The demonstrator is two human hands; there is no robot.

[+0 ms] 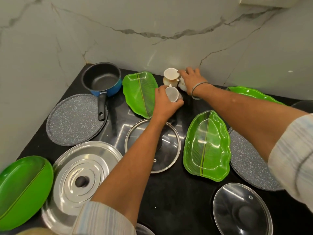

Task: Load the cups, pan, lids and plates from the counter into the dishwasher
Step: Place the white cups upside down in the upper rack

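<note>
Three white cups (171,76) sit bunched at the back of the black table (169,200), one tipped over. The blue pan (101,80) is upright in the corner, its handle on a speckled grey plate (74,121). Green leaf plates (206,146), a steel lid (84,177) and glass lids (240,211) lie flat around them.

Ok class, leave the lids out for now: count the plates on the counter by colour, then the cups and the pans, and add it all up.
Green plates: 4
Grey plates: 2
Cups: 3
Pan: 1
Total: 10
</note>
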